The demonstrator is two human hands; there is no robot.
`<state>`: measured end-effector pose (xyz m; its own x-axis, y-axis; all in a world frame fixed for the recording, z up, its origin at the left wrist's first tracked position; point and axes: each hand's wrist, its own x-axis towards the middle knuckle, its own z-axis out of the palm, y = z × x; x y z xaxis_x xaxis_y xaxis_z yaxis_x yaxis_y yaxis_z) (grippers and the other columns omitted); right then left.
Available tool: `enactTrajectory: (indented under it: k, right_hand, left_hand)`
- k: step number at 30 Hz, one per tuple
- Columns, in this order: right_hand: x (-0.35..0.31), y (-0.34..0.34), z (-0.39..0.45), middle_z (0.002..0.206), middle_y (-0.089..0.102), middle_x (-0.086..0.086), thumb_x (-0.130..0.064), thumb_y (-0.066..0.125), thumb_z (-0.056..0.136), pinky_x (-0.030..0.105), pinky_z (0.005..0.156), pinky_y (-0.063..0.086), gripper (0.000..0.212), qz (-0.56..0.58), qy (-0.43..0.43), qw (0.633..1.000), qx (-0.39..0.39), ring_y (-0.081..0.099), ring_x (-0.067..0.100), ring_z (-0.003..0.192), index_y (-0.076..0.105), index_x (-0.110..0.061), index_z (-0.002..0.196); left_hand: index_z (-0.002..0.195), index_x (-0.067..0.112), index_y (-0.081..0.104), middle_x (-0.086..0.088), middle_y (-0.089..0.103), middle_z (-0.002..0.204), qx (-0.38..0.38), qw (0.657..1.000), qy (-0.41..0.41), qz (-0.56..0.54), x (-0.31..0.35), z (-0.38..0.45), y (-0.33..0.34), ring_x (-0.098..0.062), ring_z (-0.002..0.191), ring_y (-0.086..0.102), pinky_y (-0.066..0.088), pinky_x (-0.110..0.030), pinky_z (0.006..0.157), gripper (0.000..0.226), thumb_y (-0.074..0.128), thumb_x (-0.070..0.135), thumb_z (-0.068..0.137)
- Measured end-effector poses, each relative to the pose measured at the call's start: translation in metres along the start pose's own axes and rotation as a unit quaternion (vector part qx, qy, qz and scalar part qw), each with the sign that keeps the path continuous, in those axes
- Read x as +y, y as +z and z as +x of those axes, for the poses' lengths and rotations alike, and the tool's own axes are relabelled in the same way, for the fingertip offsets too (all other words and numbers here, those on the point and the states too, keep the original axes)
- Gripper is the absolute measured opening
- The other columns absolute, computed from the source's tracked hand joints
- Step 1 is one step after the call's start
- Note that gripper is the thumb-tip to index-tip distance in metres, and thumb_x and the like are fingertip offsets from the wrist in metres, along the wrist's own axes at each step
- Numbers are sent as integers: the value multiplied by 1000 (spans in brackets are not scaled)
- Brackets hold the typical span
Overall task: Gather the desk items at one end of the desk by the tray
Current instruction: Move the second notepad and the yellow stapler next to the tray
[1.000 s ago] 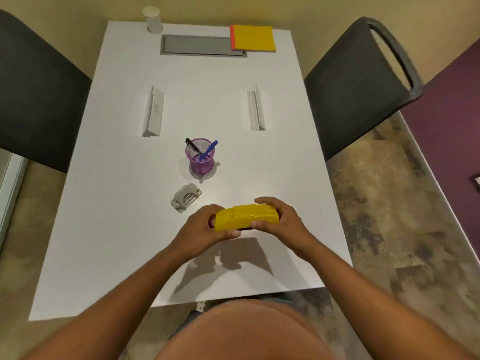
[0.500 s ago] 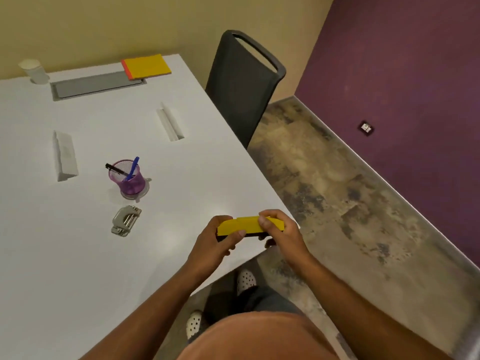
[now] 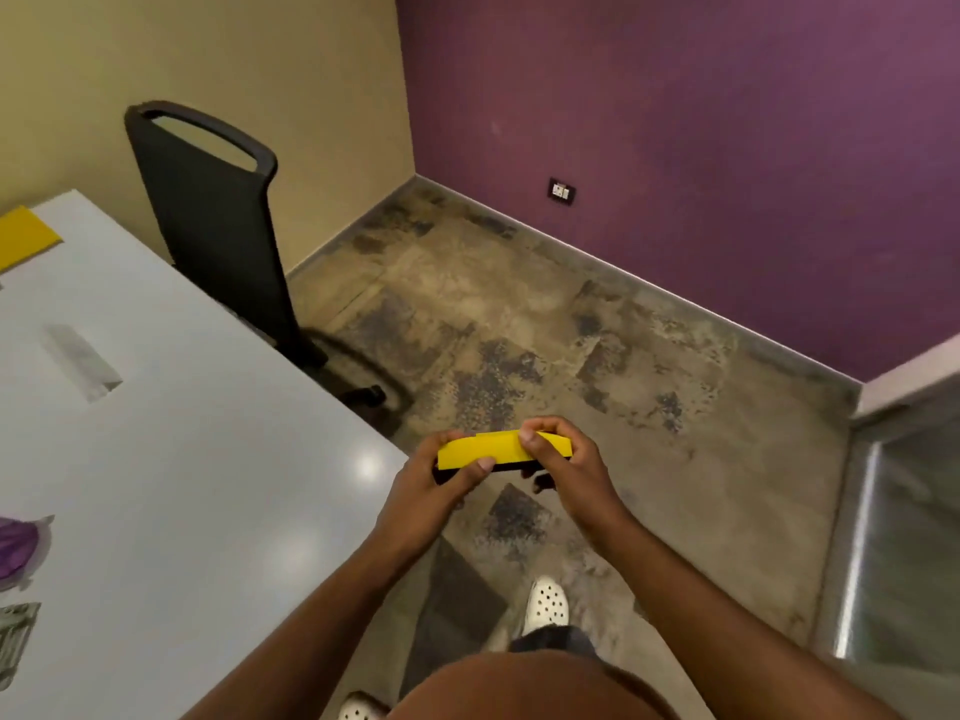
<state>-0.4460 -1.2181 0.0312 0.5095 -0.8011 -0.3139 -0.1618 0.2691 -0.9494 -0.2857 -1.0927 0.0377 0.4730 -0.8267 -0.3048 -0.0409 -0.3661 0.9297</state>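
A long yellow box with a dark underside (image 3: 498, 449) is held in the air past the white desk's (image 3: 171, 459) right corner, over the floor. My left hand (image 3: 441, 480) grips its left end and my right hand (image 3: 566, 470) grips its right end, thumbs on top. At the left edge of the view, parts of the purple pen cup (image 3: 15, 548) and the grey hole punch (image 3: 15, 636) show on the desk. A yellow notebook (image 3: 23, 241) lies at the desk's far end. The tray is out of view.
A black chair (image 3: 218, 220) stands by the desk's right side. A white desk slot cover (image 3: 83, 361) sits mid-desk. Mottled floor (image 3: 571, 330) stretches to a purple wall with a socket (image 3: 562, 191). A glass panel (image 3: 904, 553) is at the right. My feet in white shoes (image 3: 545, 605) are below.
The view has swung right, away from the desk toward the floor and purple wall. Both hands keep hold of the yellow box, which is now off the desk over the floor.
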Motion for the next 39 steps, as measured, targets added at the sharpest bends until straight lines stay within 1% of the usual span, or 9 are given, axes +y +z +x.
enactTrajectory:
  k: [4,7,11,17,21,26,30,34,39]
  right_hand:
    - [-10,-75,34,90,73,-5,-36,73,97,39,65,53,19,15,9,1000,24,70,19,74,70,-21,108]
    - [-19,-105,57,99,73,-4,-46,71,90,35,61,53,26,28,9,999,27,69,19,74,71,-24,103]
    - [-27,-120,95,92,74,-6,-49,72,87,31,60,53,26,23,19,1000,8,70,18,74,72,-28,102]
    - [-47,-121,181,86,75,-7,-46,77,82,34,61,52,33,-22,30,999,-16,69,14,72,69,-27,108]
    - [-70,-120,263,86,74,-3,-36,81,88,35,63,53,27,-50,20,998,-29,69,14,73,68,-28,110]
    - [-119,-104,369,85,73,-4,-27,85,88,31,64,54,31,-76,26,995,-61,69,11,75,68,-26,114]
    - [-167,-80,444,92,74,-1,-37,87,78,34,69,56,50,-77,14,993,-86,72,13,82,68,-23,122]
    - [-193,-50,515,87,75,-7,-24,86,87,29,68,57,39,-68,16,992,-104,71,8,80,68,-23,122]
    - [-211,-11,602,87,74,-7,-17,84,88,31,67,57,37,-64,27,988,-140,70,11,80,68,-20,122]
  left_hand:
    - [135,24,60,-10,74,110,-22,1000,-12,-16,28,55,68,-31,98,76,65,-48,82,56,82,43,88]
    - [124,35,63,-11,74,111,-30,999,-22,-33,46,86,94,-30,100,76,65,-47,83,52,83,49,78]
    - [125,36,64,-7,75,110,-18,997,-45,-68,56,123,105,-28,102,76,64,-36,77,55,84,49,76]
    - [137,24,57,-12,71,122,27,989,-65,-130,69,203,104,-31,104,76,64,-38,79,55,84,25,89]
    - [125,25,56,-11,66,119,52,976,-75,-199,85,275,95,-38,112,73,66,-31,78,46,82,14,89]
    - [128,12,56,-15,67,121,50,967,-86,-235,117,372,62,-34,113,73,62,-44,97,50,84,15,87]
    - [124,16,58,-9,70,112,55,967,-57,-242,145,447,23,-37,113,74,64,-42,94,61,89,28,73]
    - [124,20,59,-9,68,110,68,970,-42,-232,161,514,-14,-33,108,74,63,-39,90,68,98,36,71]
    - [122,27,62,-10,69,111,127,965,-39,-225,170,582,-52,-27,97,76,62,-29,79,75,94,52,59]
